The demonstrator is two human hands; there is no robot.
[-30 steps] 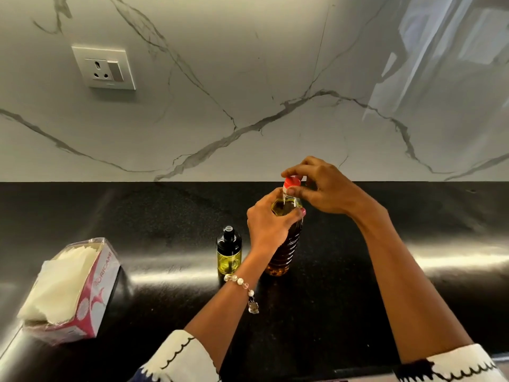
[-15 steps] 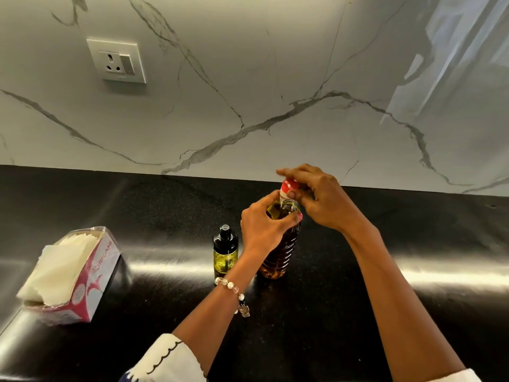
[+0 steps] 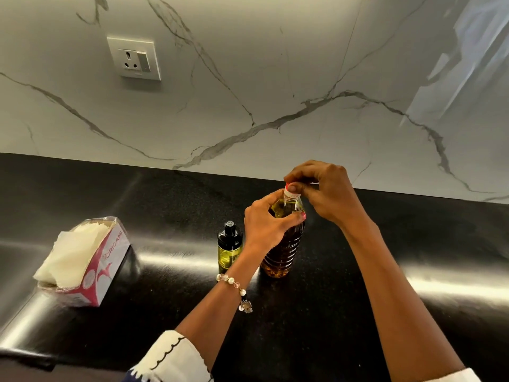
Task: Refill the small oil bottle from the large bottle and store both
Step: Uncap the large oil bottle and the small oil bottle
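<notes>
The large oil bottle (image 3: 283, 252), clear ribbed plastic with amber oil, stands upright on the black counter (image 3: 176, 210). My left hand (image 3: 265, 226) grips its shoulder just below the neck. My right hand (image 3: 322, 190) is curled over the top, its fingers and thumb pinching the red cap (image 3: 288, 188), which is mostly hidden. The small oil bottle (image 3: 229, 248) stands just left of the large one, dark glass with a black top and yellow-green oil in its lower part, untouched.
A pink and white tissue box (image 3: 91, 260) with tissues sticking out lies at the left of the counter. A marble wall rises behind, with a white power socket (image 3: 135, 59) at upper left.
My head view has shifted, so everything sits lower and further right in frame. My right hand's fingers have closed further over the red cap. Both bottles stay in place.
</notes>
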